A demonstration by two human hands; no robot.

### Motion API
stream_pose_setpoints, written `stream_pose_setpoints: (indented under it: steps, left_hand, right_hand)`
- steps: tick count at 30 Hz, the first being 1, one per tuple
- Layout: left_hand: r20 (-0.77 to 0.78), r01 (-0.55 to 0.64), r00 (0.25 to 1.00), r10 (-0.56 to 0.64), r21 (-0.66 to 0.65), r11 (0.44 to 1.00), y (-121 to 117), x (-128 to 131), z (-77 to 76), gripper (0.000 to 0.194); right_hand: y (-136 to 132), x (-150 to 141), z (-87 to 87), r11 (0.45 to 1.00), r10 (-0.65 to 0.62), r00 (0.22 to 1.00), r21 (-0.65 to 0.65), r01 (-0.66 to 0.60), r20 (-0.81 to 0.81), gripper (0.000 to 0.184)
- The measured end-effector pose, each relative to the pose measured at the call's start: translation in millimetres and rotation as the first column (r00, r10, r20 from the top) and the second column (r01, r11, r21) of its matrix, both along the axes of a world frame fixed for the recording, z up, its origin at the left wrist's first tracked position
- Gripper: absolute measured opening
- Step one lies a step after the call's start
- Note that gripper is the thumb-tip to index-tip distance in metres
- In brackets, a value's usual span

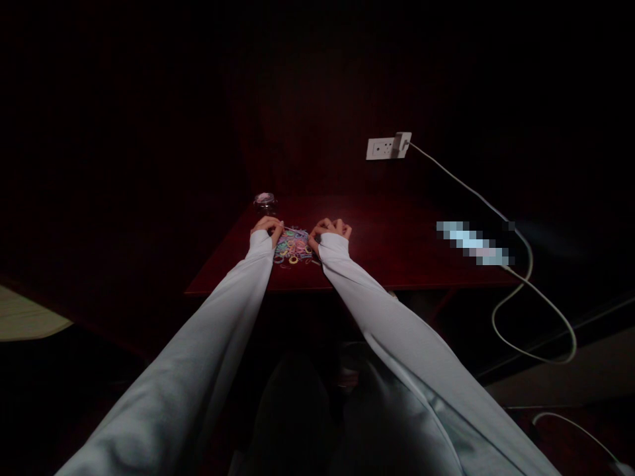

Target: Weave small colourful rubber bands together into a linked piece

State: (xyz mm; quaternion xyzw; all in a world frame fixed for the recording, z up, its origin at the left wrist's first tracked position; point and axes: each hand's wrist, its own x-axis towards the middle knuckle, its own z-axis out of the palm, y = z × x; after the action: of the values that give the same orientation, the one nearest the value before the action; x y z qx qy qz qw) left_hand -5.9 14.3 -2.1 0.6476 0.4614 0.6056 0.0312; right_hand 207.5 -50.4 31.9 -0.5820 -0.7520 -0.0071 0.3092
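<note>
Small, multicoloured ring-shaped bands point(296, 246), mostly pastel, are being seen in a loose pile on a dark red, glossy table point(387, 258), close to its near edge and between the two hands. A round yellow band point(294, 260) is being made out at the pile's near side.

The left hand point(266, 225) is being held at the pile's left border, thumb and fingers drawn narrowly together. A thin, pale strand point(290, 229) is being seen running from its fingertips over the pile; whether it is being gripped cannot be told. The right hand point(331, 229) is being held at the pile's right border, fingers bent and lowered; whether anything is being pinched there cannot be told. Both forearms are being covered by long, light grey fabric sleeves point(218, 297).

Beyond the left hand, a small, round, see-through container with pink at its top point(264, 201) is being stood on the table. On the wall, a white, rectangular socket plate point(380, 149) is being occupied by a white, blocky plug point(402, 140), from which a white, looping cable point(461, 178) is being led rightward.
</note>
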Motion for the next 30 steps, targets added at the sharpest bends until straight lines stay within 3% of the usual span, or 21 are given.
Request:
stream_pose_setpoints:
  steps: [12, 16, 22, 30]
  left_hand:
    - [0.018, -0.054, 0.998, 0.055, -0.021, 0.998, -0.4, -1.5, -0.4, 0.036]
    - [-0.039, -0.04, 0.998, 0.038, -0.046, 0.998, -3.1, -0.8, -0.1, 0.038]
    - [-0.282, 0.052, 0.953, -0.111, -0.209, 0.977, 2.4, -6.9, -2.2, 0.025]
    - [-0.291, 0.106, 0.941, -0.174, -0.234, 0.966, -2.7, -4.2, -0.2, 0.02]
  right_hand:
    - [-1.1, 0.1, 1.6, 0.999, -0.026, 1.0, -0.023, 0.026, -0.014, 0.024]
    - [-0.9, 0.7, 1.0, 1.0, -0.002, 0.999, -0.018, 0.001, -0.039, 0.026]
    - [-0.6, -0.3, 1.1, 0.99, 0.137, 0.987, -0.031, -0.14, -0.085, 0.03]
    - [4.2, 5.2, -1.6, 0.992, 0.127, 0.981, -0.005, -0.129, -0.145, 0.032]
